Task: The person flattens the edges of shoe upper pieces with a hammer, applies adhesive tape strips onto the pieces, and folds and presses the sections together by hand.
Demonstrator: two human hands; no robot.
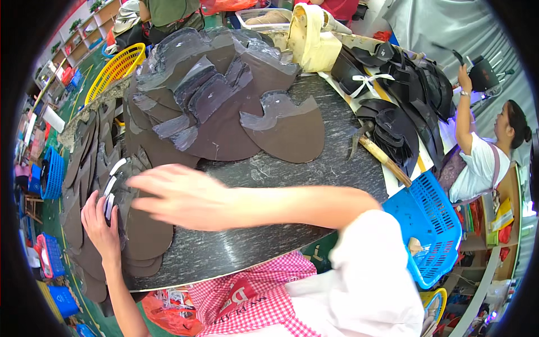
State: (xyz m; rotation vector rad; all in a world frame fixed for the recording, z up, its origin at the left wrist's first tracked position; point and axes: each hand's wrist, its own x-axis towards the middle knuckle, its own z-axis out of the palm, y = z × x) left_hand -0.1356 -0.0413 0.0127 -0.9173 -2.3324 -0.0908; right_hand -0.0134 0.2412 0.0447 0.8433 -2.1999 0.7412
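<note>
My left hand point(102, 231) rests on the left pile of dark brown, flat cut pieces point(147, 227). Its fingers are spread beside a few curved white strips point(109, 194), and no grip on anything is visible. Reaching across the table, my right hand point(181, 196) is just right of those strips, over the same pile. Motion blurs it, but the fingers look stretched and apart, with nothing seen in them. Beyond lies a large heap of brown pieces point(230, 126) with grey, glue-like smears along their edges. One rounded piece point(289, 132) sits at that heap's right side.
A wooden-handled hammer point(387, 162) lies at the right, beside stacked black pieces point(393, 132). A blue basket point(446, 247) is at the table's right edge, a yellow basket point(115, 70) beyond its far left. Another person point(477, 163) works at the right with one arm raised.
</note>
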